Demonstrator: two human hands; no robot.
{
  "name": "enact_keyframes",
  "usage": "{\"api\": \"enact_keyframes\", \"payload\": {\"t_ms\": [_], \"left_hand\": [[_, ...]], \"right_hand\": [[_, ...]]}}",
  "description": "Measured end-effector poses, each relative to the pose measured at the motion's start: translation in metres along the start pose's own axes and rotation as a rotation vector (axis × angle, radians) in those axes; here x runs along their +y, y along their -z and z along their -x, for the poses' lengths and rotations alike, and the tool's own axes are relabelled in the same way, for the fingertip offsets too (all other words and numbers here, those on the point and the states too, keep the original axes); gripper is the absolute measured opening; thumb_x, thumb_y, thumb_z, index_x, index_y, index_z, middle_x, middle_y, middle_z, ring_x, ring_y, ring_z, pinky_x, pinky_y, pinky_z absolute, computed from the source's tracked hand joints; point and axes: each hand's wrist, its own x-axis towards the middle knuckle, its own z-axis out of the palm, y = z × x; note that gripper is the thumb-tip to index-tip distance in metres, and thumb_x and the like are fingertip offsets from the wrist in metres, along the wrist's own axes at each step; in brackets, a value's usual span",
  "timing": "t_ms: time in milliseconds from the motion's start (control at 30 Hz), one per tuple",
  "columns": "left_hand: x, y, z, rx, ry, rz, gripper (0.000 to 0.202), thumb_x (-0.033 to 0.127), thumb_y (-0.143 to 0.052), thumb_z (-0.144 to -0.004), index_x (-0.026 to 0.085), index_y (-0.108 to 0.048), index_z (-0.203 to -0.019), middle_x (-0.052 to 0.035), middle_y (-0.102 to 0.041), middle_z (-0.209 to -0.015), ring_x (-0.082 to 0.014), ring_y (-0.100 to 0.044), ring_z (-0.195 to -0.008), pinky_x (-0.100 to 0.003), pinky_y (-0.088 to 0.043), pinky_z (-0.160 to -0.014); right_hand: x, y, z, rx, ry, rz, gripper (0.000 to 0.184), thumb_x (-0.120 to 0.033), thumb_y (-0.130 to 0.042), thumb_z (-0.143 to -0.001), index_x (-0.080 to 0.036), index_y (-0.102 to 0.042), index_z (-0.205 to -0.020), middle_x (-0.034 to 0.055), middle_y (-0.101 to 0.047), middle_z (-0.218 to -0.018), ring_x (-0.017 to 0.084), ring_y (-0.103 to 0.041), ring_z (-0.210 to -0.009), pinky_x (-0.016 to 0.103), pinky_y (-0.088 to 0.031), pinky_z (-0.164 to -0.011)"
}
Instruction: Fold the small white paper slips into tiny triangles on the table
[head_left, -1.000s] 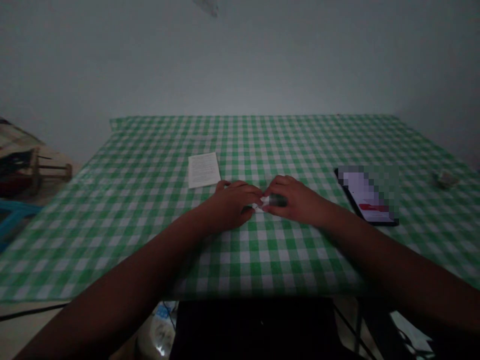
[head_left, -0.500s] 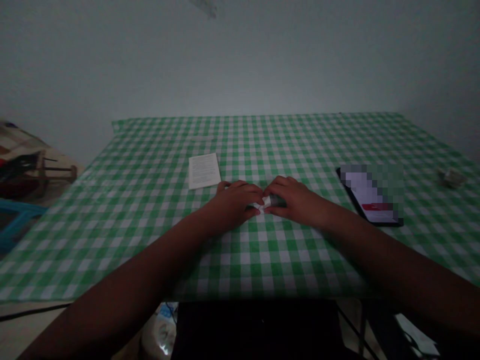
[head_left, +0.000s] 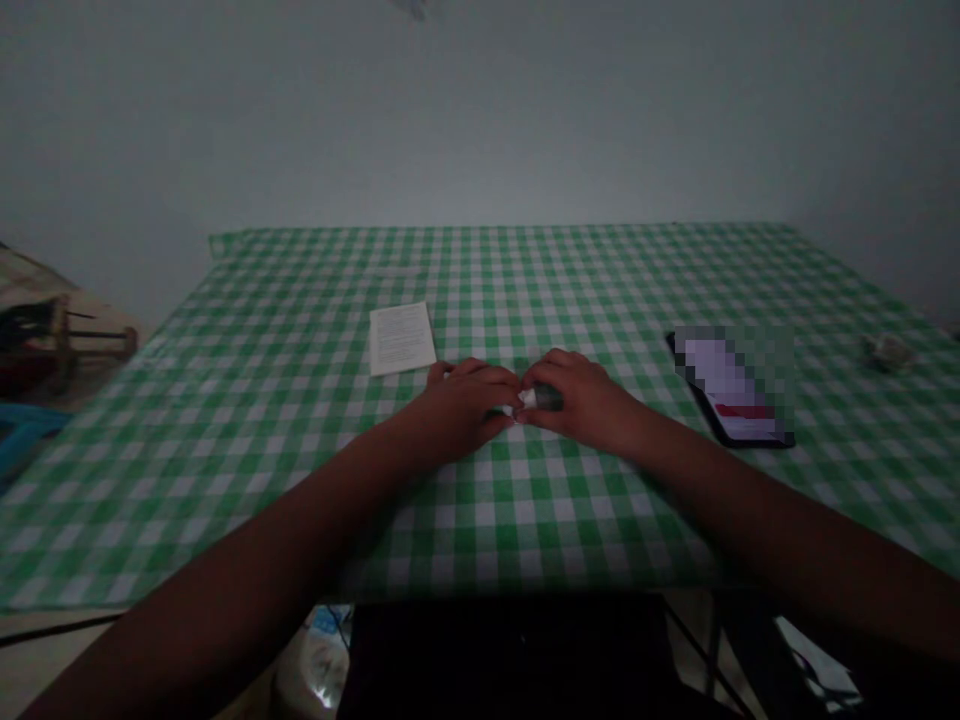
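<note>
- Across the whole background: a plain, pale grey wall, dimly lit (head_left: 480,130).
- In front, stretching back to the wall: a broad, cloth-covered counter in green and white checks (head_left: 555,510).
- At the far left, beyond the counter's side: a brown wooden frame (head_left: 63,330), with part of a bright blue plastic object (head_left: 26,430) nearer, cut off at the edge of view.
- Near the middle of the counter: a bare left hand (head_left: 466,408), palm down, with fingers bent and pinching from the left.
- Facing it, fingertips close together: a bare right hand (head_left: 581,395), with fingers curved and pinching from the right.
- Right of the right hand, lying flat: a black-edged rectangular phone (head_left: 727,385), screen lit, partly masked by blurred squares, with a red band.
- Just beyond the left hand: a white rectangular sheet with printed lines (head_left: 403,340), flat on the cloth.
- Near the counter's right side: a small greyish object (head_left: 890,352), too blurred to identify.
- Smallest, between both sets of fingertips: a white paper-like piece (head_left: 528,398), mostly hidden, exact shape impossible to tell.
</note>
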Motion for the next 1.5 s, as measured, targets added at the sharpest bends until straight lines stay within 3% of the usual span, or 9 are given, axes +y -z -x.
{"api": "enact_keyframes", "payload": {"t_ms": [167,400,633,767,900,1100,1300,1500], "left_hand": [[0.001,-0.003,0.0,0.023,0.005,0.012,0.015,0.035,-0.06,-0.095,0.034,-0.069,-0.108,0.0038,-0.065,-0.133,-0.0245,-0.05,-0.121,-0.043,-0.029,-0.091],[0.009,-0.002,-0.001,0.023,0.041,-0.022,0.018,0.032,-0.063,-0.092,0.032,-0.068,-0.11,0.0032,-0.066,-0.129,-0.0243,-0.051,-0.119,-0.045,-0.031,-0.095],[0.015,0.001,0.001,0.038,0.035,-0.038,0.024,0.03,-0.064,-0.087,0.03,-0.067,-0.11,0.001,-0.066,-0.127,-0.0267,-0.053,-0.118,-0.049,-0.032,-0.096],[0.019,-0.003,0.0,0.088,0.056,-0.035,0.018,0.036,-0.063,-0.09,0.028,-0.068,-0.105,-0.0012,-0.067,-0.119,-0.0264,-0.054,-0.114,-0.05,-0.032,-0.098],[0.019,-0.007,-0.003,0.1,0.079,-0.034,0.018,0.041,-0.063,-0.092,0.027,-0.069,-0.102,-0.0022,-0.066,-0.112,-0.0266,-0.053,-0.113,-0.049,-0.033,-0.097],[0.02,-0.006,-0.004,0.098,0.093,-0.05,0.013,0.036,-0.062,-0.094,0.027,-0.069,-0.099,-0.001,-0.066,-0.108,-0.0257,-0.053,-0.111,-0.049,-0.033,-0.097],[0.022,-0.002,-0.005,0.063,0.063,-0.067,0.012,0.031,-0.06,-0.094,0.026,-0.067,-0.101,-0.0023,-0.067,-0.115,-0.0269,-0.051,-0.118,-0.054,-0.03,-0.103],[0.012,0.0,-0.001,0.015,0.034,-0.008,0.018,0.025,-0.06,-0.093,0.031,-0.066,-0.109,0.0008,-0.066,-0.128,-0.0259,-0.048,-0.127,-0.057,-0.024,-0.109]], "right_hand": [[-0.005,-0.003,0.001,0.0,-0.028,0.061,0.033,-0.048,-0.072,-0.085,-0.025,-0.067,-0.108,0.0087,-0.061,-0.112,0.029,-0.058,-0.107,0.046,-0.048,-0.091],[-0.004,0.003,0.003,-0.07,-0.005,0.065,0.032,-0.041,-0.07,-0.086,-0.025,-0.065,-0.114,0.0092,-0.06,-0.118,0.03,-0.056,-0.11,0.048,-0.049,-0.092],[0.004,0.009,0.004,-0.107,0.09,-0.003,0.033,-0.032,-0.068,-0.087,-0.026,-0.062,-0.118,0.0088,-0.059,-0.117,0.029,-0.056,-0.112,0.048,-0.047,-0.095],[0.003,0.011,0.003,-0.091,0.107,-0.029,0.029,-0.029,-0.068,-0.085,-0.026,-0.062,-0.114,0.0077,-0.061,-0.115,0.027,-0.056,-0.112,0.046,-0.046,-0.097],[0.002,0.01,0.003,-0.086,0.116,-0.017,0.027,-0.033,-0.068,-0.087,-0.024,-0.063,-0.112,0.008,-0.062,-0.113,0.027,-0.056,-0.112,0.045,-0.046,-0.097],[0.004,0.009,0.004,-0.086,0.108,0.003,0.03,-0.037,-0.064,-0.09,-0.023,-0.061,-0.116,0.0098,-0.06,-0.117,0.028,-0.055,-0.113,0.047,-0.046,-0.095],[0.002,0.01,0.005,-0.101,0.123,0.028,0.026,-0.032,-0.063,-0.09,-0.023,-0.06,-0.114,0.0098,-0.058,-0.116,0.028,-0.055,-0.11,0.046,-0.047,-0.093],[0.003,0.01,0.006,-0.105,0.119,0.031,0.027,-0.03,-0.064,-0.09,-0.024,-0.06,-0.116,0.0097,-0.058,-0.117,0.028,-0.054,-0.111,0.047,-0.047,-0.094]]}}
